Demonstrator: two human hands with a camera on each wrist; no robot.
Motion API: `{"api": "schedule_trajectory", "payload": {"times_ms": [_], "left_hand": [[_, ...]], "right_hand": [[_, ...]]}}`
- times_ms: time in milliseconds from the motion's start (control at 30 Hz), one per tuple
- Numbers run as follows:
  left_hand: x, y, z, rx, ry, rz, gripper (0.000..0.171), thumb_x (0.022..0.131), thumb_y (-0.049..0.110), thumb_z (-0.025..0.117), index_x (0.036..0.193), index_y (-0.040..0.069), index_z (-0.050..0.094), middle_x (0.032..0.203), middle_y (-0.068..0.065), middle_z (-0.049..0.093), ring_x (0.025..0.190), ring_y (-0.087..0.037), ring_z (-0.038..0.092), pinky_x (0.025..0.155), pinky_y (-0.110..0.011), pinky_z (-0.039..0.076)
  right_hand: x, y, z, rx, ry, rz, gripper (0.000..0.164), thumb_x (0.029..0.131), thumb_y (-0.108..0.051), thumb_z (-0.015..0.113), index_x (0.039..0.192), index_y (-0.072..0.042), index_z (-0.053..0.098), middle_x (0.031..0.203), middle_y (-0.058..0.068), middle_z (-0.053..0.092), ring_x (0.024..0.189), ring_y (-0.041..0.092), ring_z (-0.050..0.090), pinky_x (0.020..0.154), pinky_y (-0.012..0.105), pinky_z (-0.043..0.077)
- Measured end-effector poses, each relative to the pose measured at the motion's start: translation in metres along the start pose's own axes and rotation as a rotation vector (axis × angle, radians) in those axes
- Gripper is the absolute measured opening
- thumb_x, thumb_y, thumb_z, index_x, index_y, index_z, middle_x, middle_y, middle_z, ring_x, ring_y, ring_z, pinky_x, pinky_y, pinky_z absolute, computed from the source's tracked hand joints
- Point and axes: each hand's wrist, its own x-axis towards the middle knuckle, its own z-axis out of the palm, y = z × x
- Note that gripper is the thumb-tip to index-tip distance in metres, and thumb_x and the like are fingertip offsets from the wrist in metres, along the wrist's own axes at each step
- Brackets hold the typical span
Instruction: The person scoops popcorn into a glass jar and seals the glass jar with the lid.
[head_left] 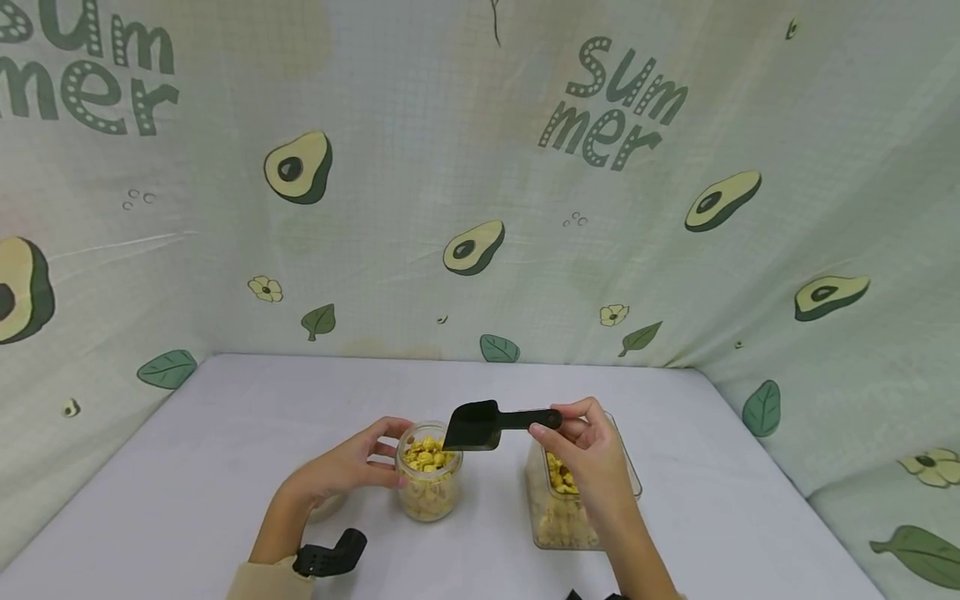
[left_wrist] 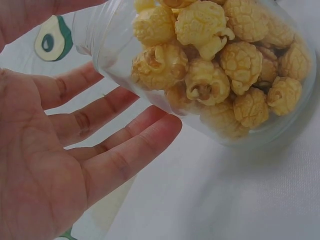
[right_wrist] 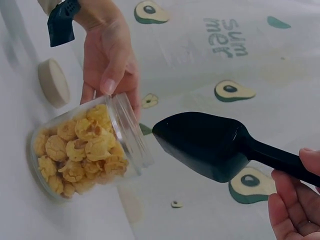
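My left hand (head_left: 345, 462) holds a round glass jar (head_left: 429, 502), its thumb and fingers around the side near the rim. The jar stands upright on the table without a lid, and yellow caramel popcorn (right_wrist: 75, 150) fills much of it. My right hand (head_left: 592, 450) grips the handle of a black scoop (head_left: 474, 427) between thumb and fingers. The scoop's blade hangs beside and slightly above the jar's mouth, and overlaps its right rim in the head view. In the right wrist view the blade (right_wrist: 200, 145) is apart from the jar.
Below my right forearm stands a clear rectangular container (head_left: 546, 521) with more popcorn, partly hidden by that arm. A round beige lid (right_wrist: 54, 83) lies on the white table (head_left: 187, 500) behind my left wrist. A curtain printed with avocados (head_left: 390, 108) surrounds the table's back and sides.
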Motion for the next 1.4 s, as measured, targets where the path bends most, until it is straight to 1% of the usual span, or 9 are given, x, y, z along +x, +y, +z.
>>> {"api": "schedule_trajectory", "payload": {"times_ms": [233,467,700,800,933,1033,1133,1300,1400], "left_hand": [[0.000,-0.001,0.000,0.003,0.005,0.004,0.071,0.078,0.018,0.073,0.136,0.003,0.035,0.135,-0.018,0.040,0.116,-0.029,0.046,0.096,-0.044,0.047],[0.001,0.000,0.001,0.000,0.009,0.000,0.072,0.078,0.018,0.074,0.136,0.003,0.035,0.136,-0.019,0.040,0.115,-0.028,0.046,0.096,-0.044,0.046],[-0.002,0.000,0.000,-0.002,0.006,-0.002,0.072,0.078,0.018,0.074,0.136,0.002,0.034,0.136,-0.019,0.038,0.115,-0.028,0.045,0.095,-0.042,0.047],[-0.003,0.000,0.000,-0.001,0.003,0.004,0.072,0.078,0.018,0.073,0.137,0.002,0.034,0.137,-0.020,0.038,0.115,-0.028,0.045,0.095,-0.042,0.047],[-0.003,0.000,0.000,0.001,0.000,0.007,0.072,0.079,0.019,0.073,0.137,0.003,0.034,0.136,-0.019,0.039,0.116,-0.029,0.045,0.096,-0.043,0.046],[-0.003,0.000,0.000,0.005,0.002,0.006,0.072,0.079,0.019,0.073,0.137,0.003,0.034,0.135,-0.018,0.040,0.116,-0.029,0.046,0.095,-0.044,0.047],[-0.003,0.001,0.000,0.003,0.005,-0.001,0.074,0.079,0.019,0.073,0.138,0.004,0.032,0.135,-0.018,0.040,0.116,-0.029,0.046,0.095,-0.044,0.047],[-0.004,0.003,0.000,0.012,0.013,-0.006,0.080,0.078,0.021,0.074,0.142,0.005,0.027,0.137,-0.021,0.036,0.118,-0.031,0.045,0.096,-0.046,0.046],[-0.005,0.005,-0.001,0.029,0.021,-0.001,0.081,0.078,0.022,0.073,0.143,0.007,0.027,0.138,-0.020,0.035,0.120,-0.032,0.044,0.097,-0.047,0.045]], "right_hand": [[-0.001,-0.006,-0.006,0.002,0.025,0.015,0.031,0.080,-0.003,0.070,0.102,-0.001,0.048,0.084,-0.007,0.070,0.088,0.011,0.065,0.081,0.022,0.053],[0.000,-0.009,-0.015,0.010,0.038,-0.026,0.028,0.081,-0.002,0.068,0.100,-0.002,0.048,0.083,-0.008,0.070,0.085,0.010,0.066,0.082,0.022,0.052],[0.001,-0.012,-0.025,0.094,0.036,-0.101,0.023,0.083,0.003,0.064,0.100,-0.003,0.049,0.082,-0.005,0.071,0.079,0.012,0.069,0.084,0.021,0.052],[0.002,-0.013,-0.031,0.122,0.046,-0.114,0.023,0.084,0.005,0.062,0.100,-0.006,0.050,0.081,-0.005,0.071,0.077,0.011,0.068,0.087,0.020,0.050],[0.004,-0.015,-0.040,0.179,0.065,-0.142,0.025,0.084,0.008,0.060,0.100,-0.007,0.051,0.080,-0.004,0.071,0.075,0.010,0.068,0.088,0.019,0.049],[0.004,-0.018,-0.046,0.230,0.075,-0.188,0.025,0.084,0.011,0.059,0.101,-0.006,0.051,0.080,-0.002,0.072,0.073,0.011,0.068,0.086,0.019,0.051],[0.005,-0.020,-0.053,0.260,0.106,-0.218,0.026,0.083,0.013,0.057,0.101,-0.005,0.052,0.078,-0.001,0.071,0.069,0.012,0.067,0.082,0.019,0.052],[0.006,-0.023,-0.065,0.299,0.166,-0.254,0.026,0.083,0.016,0.055,0.100,-0.005,0.054,0.076,0.001,0.071,0.065,0.013,0.065,0.073,0.020,0.053],[0.007,-0.024,-0.070,0.322,0.188,-0.266,0.026,0.083,0.016,0.055,0.100,-0.003,0.054,0.076,0.002,0.071,0.064,0.014,0.064,0.071,0.020,0.053]]}}
